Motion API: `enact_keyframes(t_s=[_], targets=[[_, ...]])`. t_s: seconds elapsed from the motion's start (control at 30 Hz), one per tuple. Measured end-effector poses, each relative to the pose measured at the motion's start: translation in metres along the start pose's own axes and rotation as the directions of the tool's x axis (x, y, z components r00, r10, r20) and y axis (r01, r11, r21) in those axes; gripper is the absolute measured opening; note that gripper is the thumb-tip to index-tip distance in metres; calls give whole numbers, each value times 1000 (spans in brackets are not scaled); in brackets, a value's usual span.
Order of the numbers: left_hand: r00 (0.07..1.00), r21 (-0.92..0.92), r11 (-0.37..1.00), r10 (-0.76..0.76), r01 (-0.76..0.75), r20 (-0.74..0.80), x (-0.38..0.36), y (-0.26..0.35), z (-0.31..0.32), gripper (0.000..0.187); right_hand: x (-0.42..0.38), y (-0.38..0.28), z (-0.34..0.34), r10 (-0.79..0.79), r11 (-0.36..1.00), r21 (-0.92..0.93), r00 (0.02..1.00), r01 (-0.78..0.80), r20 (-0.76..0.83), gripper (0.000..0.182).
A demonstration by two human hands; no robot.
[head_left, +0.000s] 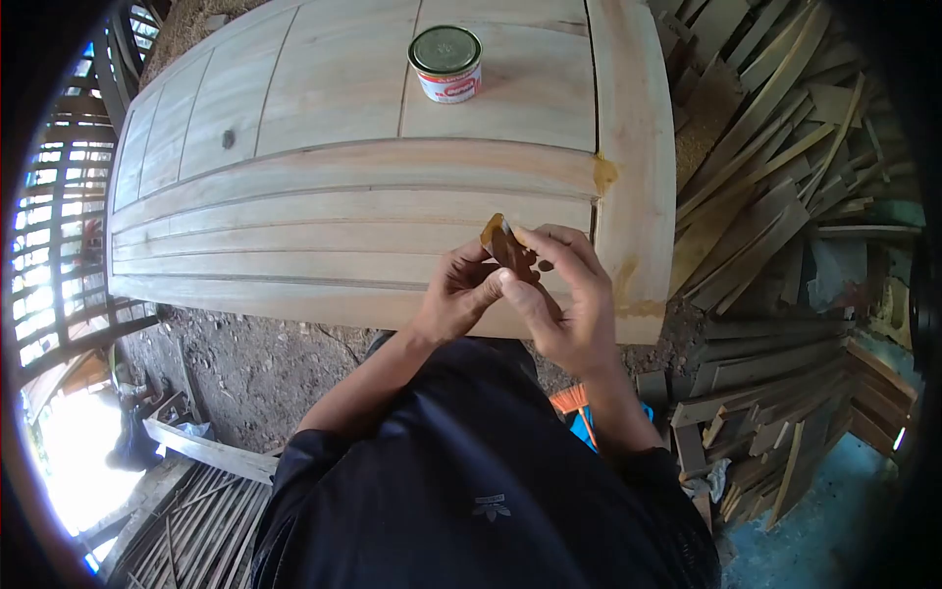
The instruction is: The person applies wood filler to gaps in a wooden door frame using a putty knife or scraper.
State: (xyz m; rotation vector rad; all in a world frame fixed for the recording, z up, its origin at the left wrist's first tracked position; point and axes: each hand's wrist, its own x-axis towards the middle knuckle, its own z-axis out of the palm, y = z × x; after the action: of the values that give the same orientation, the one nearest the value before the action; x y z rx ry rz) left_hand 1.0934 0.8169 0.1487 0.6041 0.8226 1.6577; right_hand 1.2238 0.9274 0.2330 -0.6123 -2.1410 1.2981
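Observation:
A small, flat brown piece (509, 247) smeared with yellow-brown paste at its tip is held up over the near edge of a wooden door panel (334, 231). My left hand (461, 285) grips it from the left, fingers behind and thumb in front. From the other side, my right hand (569, 294) pinches its edge, the forefinger near the top and the thumb lower down. Exactly what kind of tool the piece is cannot be made out. Farther back on the panel stands a lidded tin (446, 64) with a white and red label.
Yellow-brown paste patches (605, 175) mark the panel's right side. Scrap boards (765, 196) are heaped to the right, with stacked planks (765, 393) below. A slatted wall (64, 196) stands at the left, and an orange broom head (569, 398) is beside my right forearm.

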Motion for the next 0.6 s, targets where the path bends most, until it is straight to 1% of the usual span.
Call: enact_keyframes(t_s=[0.03,0.1,0.13,0.17,0.23,0.37,0.43,0.47,0.53,0.57,0.6], targets=[[1000,5,1000,5,-5,10,-1,3,1,42,-1,-3,8,-8,1000,-3,1000,8,-8,44],[998,48,997,55,-55,16,-4,7,3,43,-2,-9,19,-43,994,-109,992,30,-117,45],[998,64,996,64,-65,19,-6,9,2,45,-2,-9,23,-80,989,-136,990,64,-120,46],[998,64,996,66,-67,23,-8,10,2,45,-3,-14,24,-83,988,-139,989,65,-123,46],[996,107,990,87,-89,23,-11,11,1,47,-2,-23,25,-20,994,-107,994,9,-110,48],[992,70,990,119,-122,40,-13,17,5,45,-2,-28,26,-65,994,-100,993,54,-102,50],[988,136,979,149,-152,38,-13,18,6,42,-2,-33,24,-19,997,-70,996,13,-84,49],[988,133,979,153,-157,37,-14,17,7,42,-3,-34,25,-21,997,-74,996,15,-81,49],[984,229,959,177,-167,-22,-14,16,9,39,-5,-34,26,17,1000,-19,994,-19,-108,46],[983,226,959,182,-172,-23,-14,17,9,39,-5,-33,27,14,1000,-23,994,-16,-104,46],[980,303,935,200,-186,-15,-12,19,8,38,-6,-30,27,15,1000,7,995,-14,-103,43]])
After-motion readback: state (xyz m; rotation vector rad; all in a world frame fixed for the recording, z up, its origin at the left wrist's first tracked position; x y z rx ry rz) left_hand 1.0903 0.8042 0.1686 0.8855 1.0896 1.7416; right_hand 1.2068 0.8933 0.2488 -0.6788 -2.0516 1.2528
